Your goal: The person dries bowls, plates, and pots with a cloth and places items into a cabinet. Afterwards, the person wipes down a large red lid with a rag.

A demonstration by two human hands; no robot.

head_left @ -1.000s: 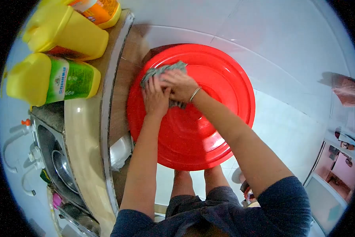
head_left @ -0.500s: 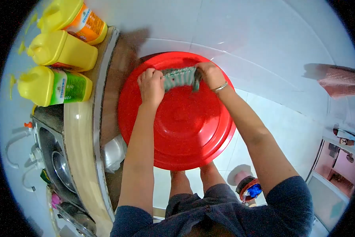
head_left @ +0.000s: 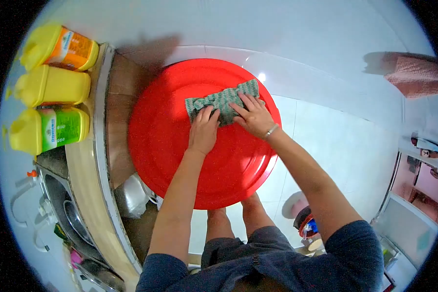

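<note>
A green and white patterned cloth (head_left: 224, 103), wrinkled along its length, lies on a large round red plastic surface (head_left: 204, 165); I cannot tell whether that is a lid or an upturned basin. On the cloth's lower left part rest the fingers of my left hand (head_left: 204, 131), laid on top and slightly apart. My right hand (head_left: 255, 118), with a bracelet at the wrist, lies on the cloth's right part, its fingers spread. Neither hand visibly grips the cloth.
Several yellow bottles, among them one with a green label (head_left: 60, 127), stand on the counter (head_left: 85, 170) at left. Beside it is a metal sink (head_left: 58, 194). A clear plastic bag (head_left: 131, 196) sits below. A pink towel (head_left: 416, 75) hangs at right.
The cloth was stretched between both hands near the far rim. Now it lies flatter and wider on the red surface, closer to me, with my fingers spread on it. The view has shifted.
</note>
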